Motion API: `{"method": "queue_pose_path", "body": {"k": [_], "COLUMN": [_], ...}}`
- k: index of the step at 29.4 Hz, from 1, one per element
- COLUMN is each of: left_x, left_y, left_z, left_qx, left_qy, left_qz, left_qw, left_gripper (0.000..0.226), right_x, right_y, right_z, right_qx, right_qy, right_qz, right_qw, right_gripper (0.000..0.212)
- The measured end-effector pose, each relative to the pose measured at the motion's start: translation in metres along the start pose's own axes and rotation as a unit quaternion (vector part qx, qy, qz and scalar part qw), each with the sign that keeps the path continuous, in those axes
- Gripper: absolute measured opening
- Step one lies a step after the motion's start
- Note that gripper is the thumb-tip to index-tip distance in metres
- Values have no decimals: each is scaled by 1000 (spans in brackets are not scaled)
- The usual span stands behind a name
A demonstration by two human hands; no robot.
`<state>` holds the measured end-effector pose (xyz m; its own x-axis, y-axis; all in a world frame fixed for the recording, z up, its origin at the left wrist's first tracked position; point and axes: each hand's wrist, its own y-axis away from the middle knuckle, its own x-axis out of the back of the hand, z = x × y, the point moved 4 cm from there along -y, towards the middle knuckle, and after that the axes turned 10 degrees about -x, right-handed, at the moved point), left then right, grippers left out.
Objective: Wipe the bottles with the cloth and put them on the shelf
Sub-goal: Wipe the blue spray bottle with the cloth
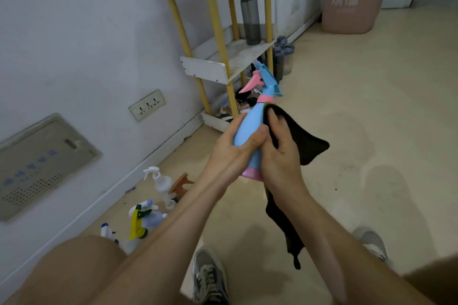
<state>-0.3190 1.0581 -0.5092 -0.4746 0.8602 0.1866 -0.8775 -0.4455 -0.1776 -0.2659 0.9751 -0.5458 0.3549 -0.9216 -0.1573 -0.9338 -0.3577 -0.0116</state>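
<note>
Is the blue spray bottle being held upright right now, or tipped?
Tipped. The blue spray bottle leans away, trigger head toward the shelf, pink base low between the left hand and the right hand with the cloth.

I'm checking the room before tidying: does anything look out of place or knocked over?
Yes. A cluster of spray bottles sits on the floor by the wall, some seemingly tipped, away from the shelf. The shelf's bottom tier holds a jumbled heap of dark items. Nothing looks spilled.
</note>
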Motion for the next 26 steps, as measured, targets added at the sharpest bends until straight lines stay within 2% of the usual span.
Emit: {"method": "queue_pose_path", "body": {"k": [2,4,6,8,11,13,14,16,18,21,24,26], "left_x": [0,-1,1,4,4,1,2,10,11,-9,-12,-9], "left_y": [2,3,0,-1,2,4,2,-6,-7,6,10,8], "left_z": [1,1,-2,-7,-17,-20,-22,-19,-12,-7,-15,-19], "left_qx": [11,25,33,56,128,155,145,74,22,12,13,13], "left_qy": [44,93,124,139,200,224,204,80,2,-6,37,42], "left_qz": [3,-5,-23,-54,-96,-103,-89,-33,-34,-136,-136,-132], "left_qw": [999,995,991,987,967,957,964,993,999,991,990,990], "left_gripper": [53,65,62,59,66,61,54,37,38,54,76,73], "right_x": [3,7,9,12,20,25,27,29,26,25,23,23], "right_y": [-2,-3,-3,-5,-7,-10,-12,-17,-16,-14,-13,-11], "right_z": [-2,-4,-4,-2,-2,-5,-4,0,5,9,8,9], "right_qx": [-9,-32,-59,-96,-189,-224,-216,-184,-158,-134,-120,-127], "right_qy": [-8,-34,-34,-53,-163,-202,-196,-154,-109,-88,-18,21], "right_qz": [-23,-31,-29,-56,-169,-201,-177,-79,-1,41,48,50], "right_qw": [1000,998,997,992,953,932,940,968,981,986,992,990], "right_gripper": [48,57,71,73,69,72,70,63,60,62,64,67]}}
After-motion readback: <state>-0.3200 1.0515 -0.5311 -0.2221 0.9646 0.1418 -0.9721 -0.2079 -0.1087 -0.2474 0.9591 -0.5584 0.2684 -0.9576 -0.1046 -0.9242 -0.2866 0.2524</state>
